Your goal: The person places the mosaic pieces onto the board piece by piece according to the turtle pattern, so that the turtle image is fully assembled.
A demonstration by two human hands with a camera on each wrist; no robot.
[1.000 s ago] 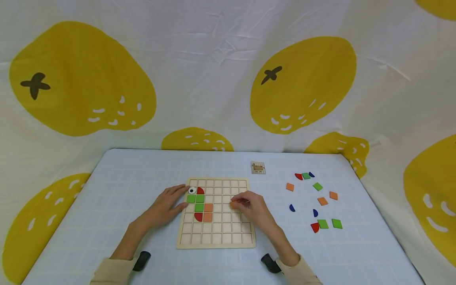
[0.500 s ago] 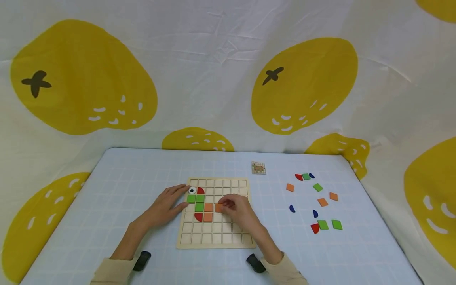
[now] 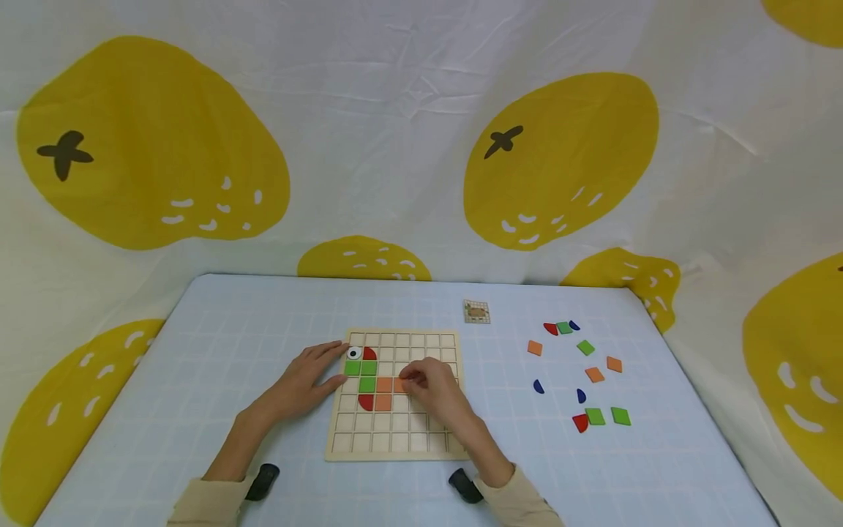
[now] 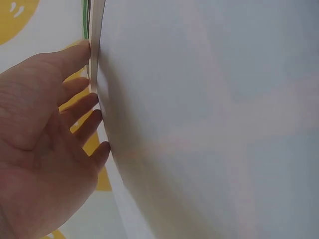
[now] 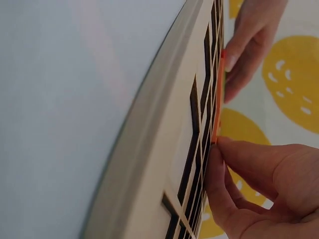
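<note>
A wooden grid board (image 3: 399,454) lies on the table. On its left part are a white eye piece (image 3: 354,353), red quarter pieces (image 3: 365,402), green squares (image 3: 366,384) and orange squares (image 3: 383,402). My right hand (image 3: 437,389) pinches an orange square (image 3: 399,385) beside another orange one, at board level; in the right wrist view the thumb and a finger of that hand (image 5: 259,184) meet at the orange edge. My left hand (image 3: 299,380), fingers extended, touches the board's left edge; the left wrist view shows the hand (image 4: 50,124) with fingertips along that edge.
Loose pieces lie at the right of the table: orange squares (image 3: 595,375), green pieces (image 3: 620,416), dark blue half-rounds (image 3: 538,386) and red ones (image 3: 580,422). A small patterned card (image 3: 477,312) lies behind the board. A patterned cloth (image 3: 375,183) hangs behind the table.
My right hand has moved left across the board with the orange square, which now sits against the other orange squares. The left hand has stayed at the board's edge.
</note>
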